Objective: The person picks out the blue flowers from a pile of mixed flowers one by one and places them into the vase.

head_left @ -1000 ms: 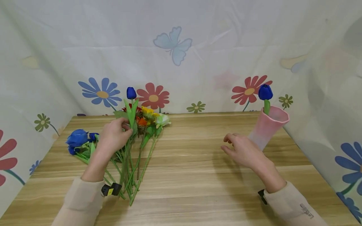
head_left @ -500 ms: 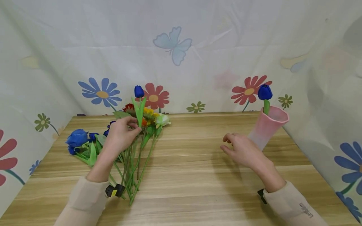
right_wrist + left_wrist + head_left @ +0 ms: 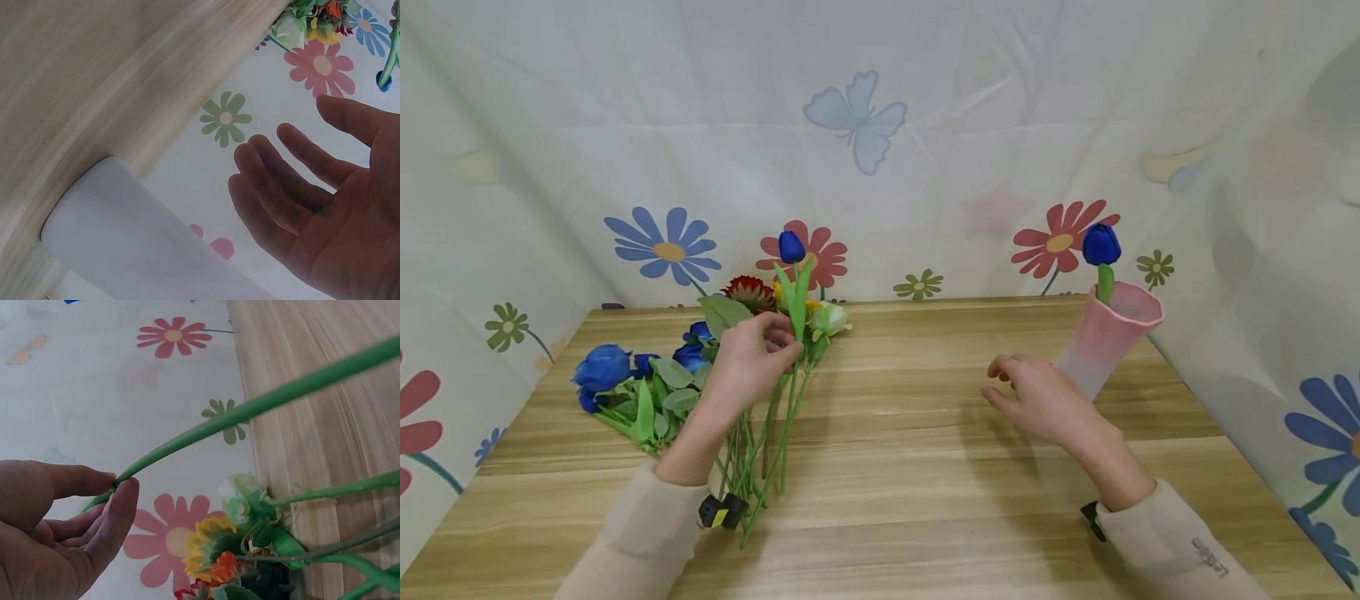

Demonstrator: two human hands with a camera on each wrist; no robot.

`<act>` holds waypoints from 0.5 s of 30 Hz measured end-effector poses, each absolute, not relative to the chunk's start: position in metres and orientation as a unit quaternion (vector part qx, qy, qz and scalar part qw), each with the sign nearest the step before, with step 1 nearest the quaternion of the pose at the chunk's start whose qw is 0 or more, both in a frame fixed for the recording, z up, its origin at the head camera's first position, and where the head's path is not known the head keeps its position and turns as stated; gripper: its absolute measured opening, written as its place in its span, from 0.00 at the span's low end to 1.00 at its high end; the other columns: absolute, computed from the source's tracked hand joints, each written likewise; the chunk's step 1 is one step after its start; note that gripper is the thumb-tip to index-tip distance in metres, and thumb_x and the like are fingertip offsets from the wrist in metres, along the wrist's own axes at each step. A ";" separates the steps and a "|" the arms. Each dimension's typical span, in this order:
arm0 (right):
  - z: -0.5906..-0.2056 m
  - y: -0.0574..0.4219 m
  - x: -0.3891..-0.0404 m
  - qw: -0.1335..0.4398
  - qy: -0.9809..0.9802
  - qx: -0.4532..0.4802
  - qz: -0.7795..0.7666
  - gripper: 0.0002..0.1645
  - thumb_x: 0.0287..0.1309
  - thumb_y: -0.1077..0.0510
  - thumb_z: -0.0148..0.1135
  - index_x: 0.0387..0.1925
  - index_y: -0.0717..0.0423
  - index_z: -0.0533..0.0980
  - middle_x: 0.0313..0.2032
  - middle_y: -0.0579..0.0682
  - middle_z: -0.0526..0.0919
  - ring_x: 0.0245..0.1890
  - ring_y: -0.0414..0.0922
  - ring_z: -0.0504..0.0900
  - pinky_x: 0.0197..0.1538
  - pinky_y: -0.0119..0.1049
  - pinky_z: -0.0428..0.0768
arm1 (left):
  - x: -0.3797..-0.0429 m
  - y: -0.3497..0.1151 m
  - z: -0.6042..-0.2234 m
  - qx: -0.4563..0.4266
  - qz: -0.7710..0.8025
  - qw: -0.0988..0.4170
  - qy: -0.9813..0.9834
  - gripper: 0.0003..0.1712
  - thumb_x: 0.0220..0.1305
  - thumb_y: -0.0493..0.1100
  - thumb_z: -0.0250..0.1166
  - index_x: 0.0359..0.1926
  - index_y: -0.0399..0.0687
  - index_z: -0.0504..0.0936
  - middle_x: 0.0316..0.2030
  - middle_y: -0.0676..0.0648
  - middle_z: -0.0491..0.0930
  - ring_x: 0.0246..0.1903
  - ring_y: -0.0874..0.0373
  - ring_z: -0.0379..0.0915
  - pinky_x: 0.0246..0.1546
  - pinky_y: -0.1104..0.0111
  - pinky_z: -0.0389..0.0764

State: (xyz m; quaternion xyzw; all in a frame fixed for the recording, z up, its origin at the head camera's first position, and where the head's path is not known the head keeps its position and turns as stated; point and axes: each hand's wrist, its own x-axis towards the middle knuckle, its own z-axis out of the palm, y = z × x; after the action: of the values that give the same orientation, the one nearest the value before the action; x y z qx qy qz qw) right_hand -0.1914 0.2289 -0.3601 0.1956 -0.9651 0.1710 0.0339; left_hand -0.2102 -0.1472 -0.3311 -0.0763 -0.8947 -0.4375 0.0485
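My left hand pinches the green stem of a blue tulip between thumb and fingers. The tulip stands nearly upright above the other flowers, its stem running down below the hand. Over on the right, my right hand hangs beside the pink and white vase, fingers loosely bent and holding nothing. In the right wrist view the vase's pale lower part lies close by the fingers. A second blue tulip stands in the vase, leaning on its rim.
Blue flowers lie at the left of the wooden table. Beside the left hand are a red flower, a white rose and, in the left wrist view, a yellow flower. A printed cloth hangs behind the table.
My left hand has moved right with the blue tulip, lifting it out from among the other stems. Blue flowers and leaves behind it are now uncovered. The right hand stays by the vase.
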 end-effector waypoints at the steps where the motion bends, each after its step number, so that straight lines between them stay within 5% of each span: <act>1: -0.360 0.228 -0.191 0.033 -0.965 0.196 0.171 0.16 0.68 0.53 0.68 0.47 0.62 0.82 0.40 0.55 0.86 0.38 0.51 0.85 0.42 0.50 0.84 | -0.210 -0.145 -0.332 -0.079 -0.441 0.047 -0.893 0.18 0.70 0.36 0.66 0.57 0.31 0.78 0.42 0.39 0.82 0.36 0.49 0.85 0.33 0.63 0.85; 15: -0.361 0.219 -0.190 0.019 -0.963 0.200 0.182 0.15 0.67 0.55 0.68 0.47 0.63 0.82 0.40 0.56 0.85 0.40 0.53 0.84 0.44 0.51 0.84 | -0.210 -0.124 -0.341 -0.089 -0.485 0.031 -0.869 0.19 0.69 0.35 0.67 0.58 0.34 0.78 0.44 0.40 0.81 0.37 0.50 0.85 0.34 0.63 0.86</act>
State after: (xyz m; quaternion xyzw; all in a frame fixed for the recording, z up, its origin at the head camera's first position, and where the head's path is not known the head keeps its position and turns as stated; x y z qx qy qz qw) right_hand -0.1901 0.2190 -0.3608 0.2000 -0.9626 0.1819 0.0191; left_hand -0.2097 -0.1244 -0.3414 -0.0885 -0.8695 -0.4850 0.0311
